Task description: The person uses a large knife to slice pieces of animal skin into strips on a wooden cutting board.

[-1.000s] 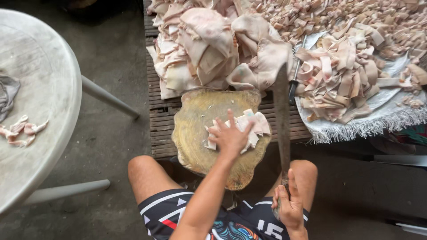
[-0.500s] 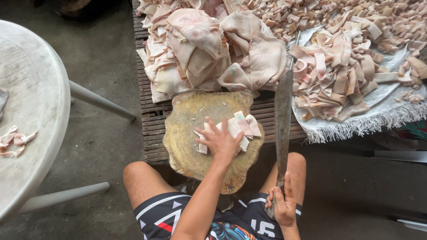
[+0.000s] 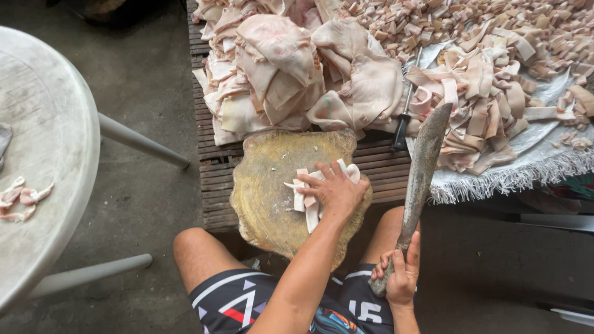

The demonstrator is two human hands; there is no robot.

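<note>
My left hand presses flat on a small bunch of pale pork skin strips lying on a round, yellowish wooden chopping block. My right hand grips the handle of a long, dull cleaver. Its blade points away from me and is held up to the right of the block, clear of the strips. Both of my knees show below the block.
The block rests on a slatted wooden bench. Behind it lies a heap of large skin sheets; cut strips sit on a white fringed sack, with a dark-handled knife between them. A white plastic table with scraps stands left.
My left hand has slid the strips a little nearer on the block and bunched them. The cleaver's blade has tilted from nearly straight ahead to leaning right.
</note>
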